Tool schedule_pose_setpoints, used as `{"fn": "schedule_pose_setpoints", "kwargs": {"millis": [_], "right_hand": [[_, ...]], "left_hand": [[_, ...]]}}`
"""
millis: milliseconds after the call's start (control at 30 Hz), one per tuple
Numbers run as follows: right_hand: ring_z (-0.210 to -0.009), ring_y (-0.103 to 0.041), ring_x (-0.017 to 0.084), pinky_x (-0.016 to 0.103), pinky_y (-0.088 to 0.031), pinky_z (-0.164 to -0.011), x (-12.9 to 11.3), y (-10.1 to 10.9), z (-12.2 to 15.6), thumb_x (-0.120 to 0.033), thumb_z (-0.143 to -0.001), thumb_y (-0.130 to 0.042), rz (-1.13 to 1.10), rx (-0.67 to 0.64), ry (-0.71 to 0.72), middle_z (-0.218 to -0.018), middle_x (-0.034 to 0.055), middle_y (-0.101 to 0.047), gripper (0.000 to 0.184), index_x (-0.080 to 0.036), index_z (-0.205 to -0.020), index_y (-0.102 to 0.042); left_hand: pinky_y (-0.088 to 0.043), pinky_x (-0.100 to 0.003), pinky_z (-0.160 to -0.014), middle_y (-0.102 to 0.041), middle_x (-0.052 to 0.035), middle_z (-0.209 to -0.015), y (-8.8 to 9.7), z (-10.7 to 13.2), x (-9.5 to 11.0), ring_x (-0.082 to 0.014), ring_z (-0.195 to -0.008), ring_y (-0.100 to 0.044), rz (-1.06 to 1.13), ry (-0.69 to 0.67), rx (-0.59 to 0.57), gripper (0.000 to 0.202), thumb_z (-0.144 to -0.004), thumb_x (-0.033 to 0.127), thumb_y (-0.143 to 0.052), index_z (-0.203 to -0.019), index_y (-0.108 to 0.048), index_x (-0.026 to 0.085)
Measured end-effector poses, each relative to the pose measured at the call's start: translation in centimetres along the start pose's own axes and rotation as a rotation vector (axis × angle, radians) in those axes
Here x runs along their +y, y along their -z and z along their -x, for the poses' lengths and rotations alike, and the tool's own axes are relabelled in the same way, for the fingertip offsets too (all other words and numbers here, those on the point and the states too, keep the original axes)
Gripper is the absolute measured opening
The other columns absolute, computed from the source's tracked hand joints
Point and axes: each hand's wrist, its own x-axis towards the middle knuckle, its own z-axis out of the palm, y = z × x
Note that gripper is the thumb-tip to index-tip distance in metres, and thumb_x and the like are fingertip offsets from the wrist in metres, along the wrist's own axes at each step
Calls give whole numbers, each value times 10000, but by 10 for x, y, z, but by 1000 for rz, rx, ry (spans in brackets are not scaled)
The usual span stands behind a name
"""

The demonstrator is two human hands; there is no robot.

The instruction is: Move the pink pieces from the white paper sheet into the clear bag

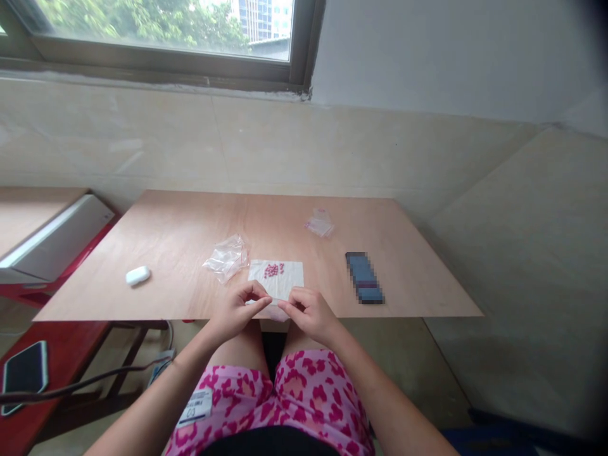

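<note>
At the table's front edge my left hand [241,308] and my right hand [308,311] come close together, thumbs and index fingers pinched. Between and just below the fingertips hangs a small clear plastic bag [276,313], its upper edge gripped from both sides. What is in the bag is too small to make out. Just beyond the hands lies a white sheet [294,273], partly covered by the left fingers. A cluster of small pinkish-red pieces [273,271] rests on it.
A crumpled clear plastic bag [227,258] lies left of the sheet, and several small clear bags [320,223] lie farther back. A dark phone [365,277] is at the right, a white case [137,275] at the left. Another phone [25,377] sits on the red bench [61,348].
</note>
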Motion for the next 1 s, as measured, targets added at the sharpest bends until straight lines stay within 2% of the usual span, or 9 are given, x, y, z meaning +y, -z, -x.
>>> {"fn": "schedule_pose_setpoints", "kwargs": {"millis": [100, 167, 300, 433, 533, 633, 833, 900, 1000], "right_hand": [[-561, -421, 119, 274, -312, -560, 3, -1, 1, -449, -1021, -580, 6, -21, -19, -594, -33, -439, 522, -199, -581, -450], [-573, -442, 120, 268, -335, -562, 3, -2, 2, -438, -1018, -584, -10, -35, -30, -611, -24, -478, 501, -193, -590, -493], [-690, -582, 137, 245, -448, -605, 2, -7, 5, -407, -995, -626, -151, -107, -107, -850, 22, -670, 259, -193, -866, -691], [-631, -620, 135, 238, -507, -566, 4, -8, 0, -450, -990, -624, -341, -181, -238, -810, 19, -696, 276, -190, -916, -675], [-661, -683, 157, 258, -565, -582, 8, 9, -20, -487, -949, -667, -437, -182, -295, -797, 31, -716, 310, -181, -898, -649], [-721, -738, 190, 275, -596, -571, 14, 42, -55, -469, -872, -735, -529, -41, -294, -873, 47, -740, 302, -194, -897, -614], [-808, -761, 175, 258, -626, -634, 57, 110, -134, -245, -798, -676, -753, 456, -302, -962, 27, -759, 245, -245, -1008, -549], [-819, -757, 175, 272, -635, -669, 79, 122, -151, -207, -800, -625, -666, 572, -369, -959, 37, -747, 228, -238, -1007, -534], [-844, -746, 218, 334, -632, -702, 111, 131, -154, -169, -776, -622, -267, 658, -550, -1006, 89, -732, 394, -213, -1156, -529]], "left_hand": [[-520, -295, -737, -678, -33, -869, -4, 0, 2, -166, -807, -647, 58, 28, -31, 237, -982, 405, -676, -910, -658, 179], [-524, -292, -722, -673, -35, -885, -7, 1, 3, -163, -797, -651, 63, 46, -36, 248, -988, 419, -660, -932, -651, 177], [-514, -272, -655, -672, -36, -876, -12, 4, 2, -143, -721, -645, 66, 105, -67, 255, -985, 425, -657, -949, -637, 173], [-507, -254, -596, -667, -23, -833, -14, 4, -2, -139, -684, -638, 33, 104, -46, 232, -968, 412, -668, -975, -617, 186], [-518, -250, -590, -651, -2, -836, -9, 1, -8, -150, -718, -646, -56, 56, 13, 295, -924, 379, -713, -1134, -591, 212], [-536, -260, -595, -650, 4, -836, -1, -1, -16, -159, -731, -658, -129, 50, 59, 373, -924, 365, -704, -1241, -561, 228], [-523, -267, -595, -657, -20, -861, 11, -4, -30, -156, -714, -643, -320, 21, 127, 213, -971, 372, -638, -1117, -653, 217], [-517, -266, -588, -671, -27, -886, 13, -4, -33, -150, -695, -639, -346, 32, 126, 198, -985, 376, -619, -1090, -667, 215], [-511, -268, -588, -684, -28, -886, 19, -4, -36, -151, -682, -639, -363, 55, 143, 210, -996, 394, -605, -1079, -674, 214]]}}
